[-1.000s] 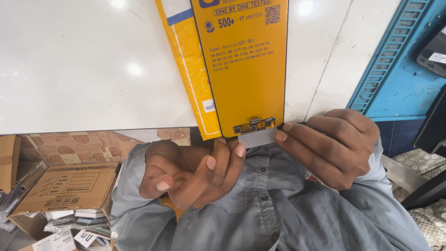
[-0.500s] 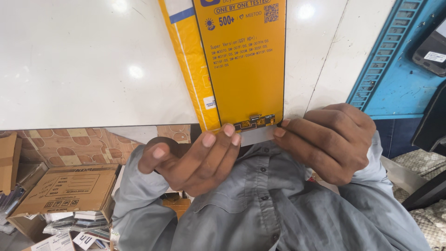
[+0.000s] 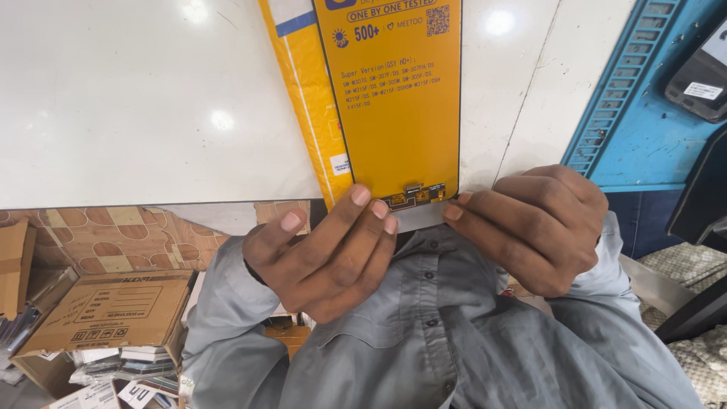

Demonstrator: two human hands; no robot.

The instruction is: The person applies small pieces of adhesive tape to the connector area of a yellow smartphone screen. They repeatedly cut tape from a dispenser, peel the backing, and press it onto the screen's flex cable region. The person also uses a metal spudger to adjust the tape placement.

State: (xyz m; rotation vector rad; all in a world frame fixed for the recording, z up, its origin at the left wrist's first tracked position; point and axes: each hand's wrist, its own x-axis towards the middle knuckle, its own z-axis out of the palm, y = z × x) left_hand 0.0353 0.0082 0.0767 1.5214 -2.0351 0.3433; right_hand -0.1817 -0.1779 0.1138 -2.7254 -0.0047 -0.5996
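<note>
Close to the grey shirt [image 3: 454, 333], the left hand [image 3: 326, 250] and right hand [image 3: 530, 227] pinch the bottom edge of a yellow screen panel [image 3: 394, 113]. Best to hold only the edges, softly, off the little connector [image 3: 413, 195]. Behind is the white table [image 3: 136, 98].

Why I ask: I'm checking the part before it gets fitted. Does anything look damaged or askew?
Nothing stands out. The flat yellow-backed display panel looks uncracked, its small connector tail lying flat at the lower edge. The left hand and right hand pinch that edge. The panel's far end is out of frame.
</note>
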